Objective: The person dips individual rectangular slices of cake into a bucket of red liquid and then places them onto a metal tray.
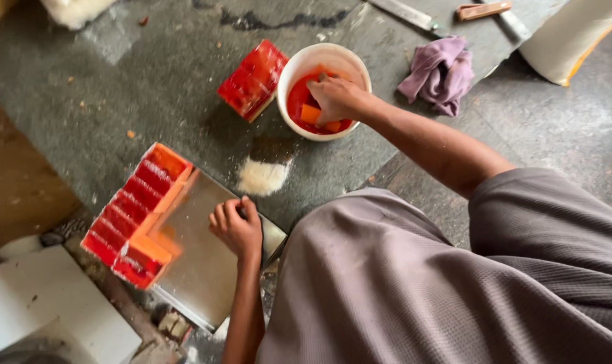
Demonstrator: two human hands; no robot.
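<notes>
My right hand reaches into a white bowl of red liquid and is closed on an orange block dipped in it. My left hand rests with curled fingers on the far edge of a shiny metal plate. Along the plate's left side sits a row of several red-coated orange blocks. One more red-coated stack of blocks lies on the stone floor left of the bowl.
A small heap of pale powder lies between bowl and plate. A purple rag, a metal blade and a wooden-handled tool lie at the back right. A white roll is far right; white slabs lie lower left.
</notes>
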